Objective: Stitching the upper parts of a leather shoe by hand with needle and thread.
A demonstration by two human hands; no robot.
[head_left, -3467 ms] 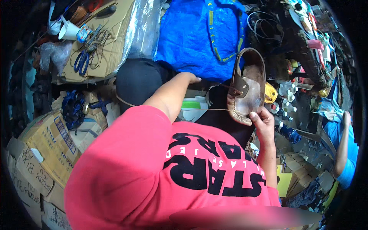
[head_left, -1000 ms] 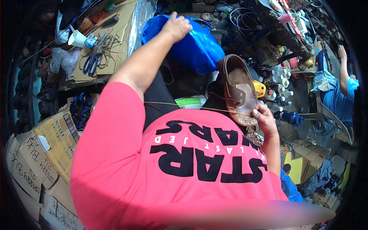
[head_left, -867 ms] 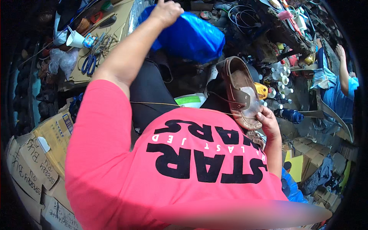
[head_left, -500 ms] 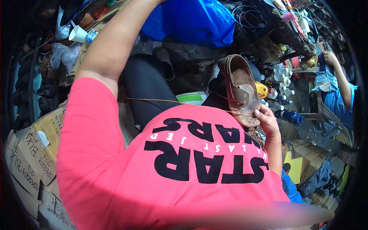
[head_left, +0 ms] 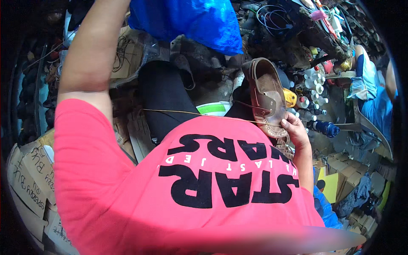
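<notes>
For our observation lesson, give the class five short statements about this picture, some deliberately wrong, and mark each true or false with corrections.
1. The right hand holds a brown shoe near its toe. True.
2. The left hand also grips the shoe. False: the left forearm runs up to the top edge, and that hand is out of view.
3. A thin thread stretches leftward from the shoe. True.
4. A red bag is at the top edge. False: a blue bag is there.
5. Several bottles are to the right of the shoe. True.
</notes>
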